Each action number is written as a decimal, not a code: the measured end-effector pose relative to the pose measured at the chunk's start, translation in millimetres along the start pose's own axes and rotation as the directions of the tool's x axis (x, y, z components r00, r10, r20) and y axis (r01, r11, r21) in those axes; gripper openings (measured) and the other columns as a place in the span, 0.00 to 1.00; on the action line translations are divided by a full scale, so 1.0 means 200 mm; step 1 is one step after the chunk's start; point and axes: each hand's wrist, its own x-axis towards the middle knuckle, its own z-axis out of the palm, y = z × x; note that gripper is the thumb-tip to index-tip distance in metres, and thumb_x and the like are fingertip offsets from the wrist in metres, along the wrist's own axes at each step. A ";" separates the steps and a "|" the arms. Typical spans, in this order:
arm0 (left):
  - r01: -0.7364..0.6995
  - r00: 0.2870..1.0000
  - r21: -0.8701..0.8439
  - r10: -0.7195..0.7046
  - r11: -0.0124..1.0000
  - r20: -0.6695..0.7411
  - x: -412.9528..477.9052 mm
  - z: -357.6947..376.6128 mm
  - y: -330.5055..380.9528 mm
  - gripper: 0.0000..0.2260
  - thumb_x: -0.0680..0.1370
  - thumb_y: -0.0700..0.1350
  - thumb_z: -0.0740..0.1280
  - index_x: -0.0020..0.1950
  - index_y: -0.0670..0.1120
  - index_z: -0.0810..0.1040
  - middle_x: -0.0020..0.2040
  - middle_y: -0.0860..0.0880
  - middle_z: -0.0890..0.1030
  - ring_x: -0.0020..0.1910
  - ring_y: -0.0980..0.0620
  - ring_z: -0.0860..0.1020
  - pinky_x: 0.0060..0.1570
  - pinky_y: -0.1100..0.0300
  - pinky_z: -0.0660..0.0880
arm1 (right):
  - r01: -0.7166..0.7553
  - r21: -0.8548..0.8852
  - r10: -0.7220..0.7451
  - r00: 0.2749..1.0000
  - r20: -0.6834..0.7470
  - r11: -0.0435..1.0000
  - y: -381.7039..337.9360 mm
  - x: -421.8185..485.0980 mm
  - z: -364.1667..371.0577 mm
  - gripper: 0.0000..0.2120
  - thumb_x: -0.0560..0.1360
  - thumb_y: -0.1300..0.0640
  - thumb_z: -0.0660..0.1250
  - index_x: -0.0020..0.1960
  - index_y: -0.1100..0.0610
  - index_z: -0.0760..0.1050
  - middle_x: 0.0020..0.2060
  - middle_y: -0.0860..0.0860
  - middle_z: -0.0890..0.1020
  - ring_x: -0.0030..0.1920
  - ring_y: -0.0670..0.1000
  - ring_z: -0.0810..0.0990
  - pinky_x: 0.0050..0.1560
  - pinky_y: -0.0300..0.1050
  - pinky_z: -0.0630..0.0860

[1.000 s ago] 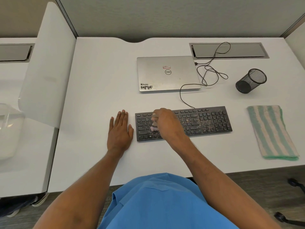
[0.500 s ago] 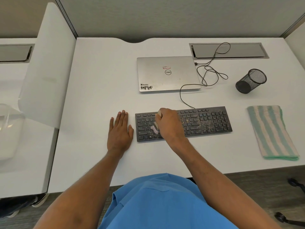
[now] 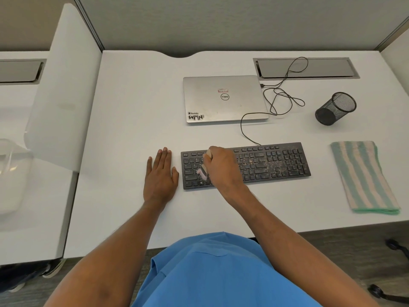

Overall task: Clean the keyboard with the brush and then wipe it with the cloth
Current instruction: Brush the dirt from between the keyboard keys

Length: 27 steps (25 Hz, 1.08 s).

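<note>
Keyboard (image 3: 276,165) lies on the table (image 3: 132,107), towards its front edge, right of centre. Left hand (image 3: 160,176) rests flat on the table just beside the keyboard's left end. Right hand (image 3: 223,167) is over the keyboard's left half and grips the brush (image 3: 203,172), whose head meets the keys there. Laptop (image 3: 223,98) lies closed behind the keyboard, apart from it. Cable (image 3: 285,94) runs from the keyboard's rear edge and loops to the right of the laptop. Hatch (image 3: 305,68) sits in the table behind those loops. Mesh cup (image 3: 334,108) sits right of the laptop. Cloth (image 3: 363,176) lies right of the keyboard, apart from it, in front of the cup. Partition panel (image 3: 64,85) stands along the table's left edge.
</note>
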 end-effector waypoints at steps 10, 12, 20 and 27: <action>0.001 1.000 -0.016 -0.001 1.000 -0.001 0.00 0.00 0.00 0.29 0.84 0.51 0.50 0.85 0.42 0.61 0.85 0.45 0.60 0.85 0.49 0.56 0.84 0.46 0.48 | 0.101 0.021 -0.099 0.991 -0.089 0.995 -0.04 -0.07 0.03 0.17 0.83 0.59 0.60 0.34 0.59 0.68 0.25 0.47 0.73 0.24 0.38 0.68 0.28 0.39 0.63; 0.002 1.000 -0.015 -0.002 1.000 0.002 0.00 0.00 0.00 0.29 0.84 0.51 0.50 0.85 0.42 0.60 0.85 0.45 0.60 0.85 0.49 0.56 0.84 0.46 0.47 | 0.077 -0.013 -0.077 0.997 -0.026 0.997 -0.03 -0.06 0.04 0.17 0.83 0.59 0.59 0.35 0.60 0.69 0.26 0.48 0.76 0.26 0.38 0.74 0.26 0.37 0.64; 0.001 1.000 -0.011 -0.001 1.000 0.009 0.00 0.00 -0.01 0.29 0.84 0.51 0.50 0.85 0.42 0.60 0.85 0.45 0.59 0.85 0.49 0.55 0.84 0.46 0.47 | 0.026 0.087 -0.018 0.995 -0.099 0.996 -0.03 -0.05 -0.03 0.17 0.83 0.59 0.59 0.37 0.62 0.70 0.29 0.56 0.78 0.22 0.36 0.70 0.28 0.48 0.71; 0.007 1.000 -0.009 -0.006 1.000 0.015 0.00 -0.01 0.00 0.30 0.84 0.51 0.49 0.85 0.42 0.59 0.86 0.46 0.59 0.85 0.50 0.54 0.84 0.47 0.46 | 0.051 0.004 -0.051 0.998 0.024 0.999 -0.02 -0.06 0.03 0.16 0.83 0.58 0.59 0.37 0.61 0.71 0.27 0.50 0.78 0.32 0.45 0.84 0.27 0.39 0.66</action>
